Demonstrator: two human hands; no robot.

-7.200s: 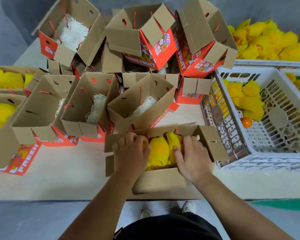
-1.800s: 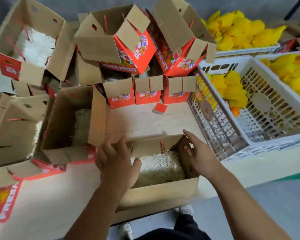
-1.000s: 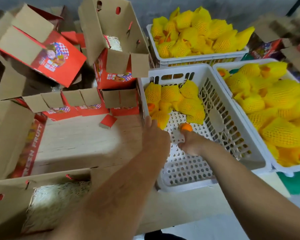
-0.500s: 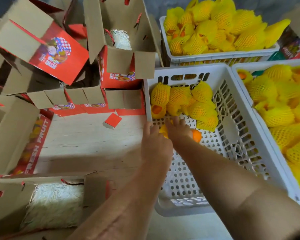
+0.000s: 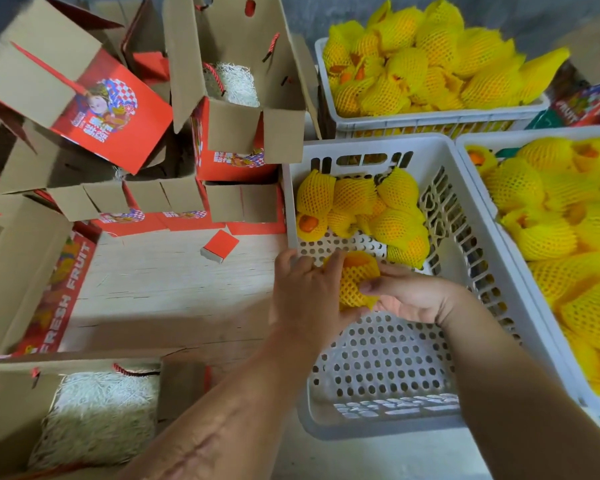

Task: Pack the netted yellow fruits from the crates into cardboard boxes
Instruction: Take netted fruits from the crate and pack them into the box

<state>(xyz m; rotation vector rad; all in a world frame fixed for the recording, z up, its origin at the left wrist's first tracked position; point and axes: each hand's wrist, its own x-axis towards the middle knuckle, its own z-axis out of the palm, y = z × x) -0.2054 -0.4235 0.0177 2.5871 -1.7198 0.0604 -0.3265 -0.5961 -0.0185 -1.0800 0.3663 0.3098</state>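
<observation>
Both hands hold one netted yellow fruit (image 5: 355, 278) just above the floor of the near white crate (image 5: 378, 386). My left hand (image 5: 305, 292) cups its left side, and my right hand (image 5: 406, 296) grips it from below and from the right. Several more netted fruits (image 5: 364, 209) lie at the crate's far end. An open cardboard box (image 5: 94, 410) lined with pale shredded paper sits at the lower left, holding no fruit.
Two more white crates, one at the back (image 5: 426, 119) and one on the right (image 5: 551, 216), are heaped with netted fruits. Open red-and-brown boxes (image 5: 232, 109) pile up at the back left. A small red card scrap (image 5: 219, 244) lies on the wooden table (image 5: 174, 292).
Since the first frame a filled box has been swapped for an empty lined one. My hands then reached into the near crate; they now lift one netted fruit between them.
</observation>
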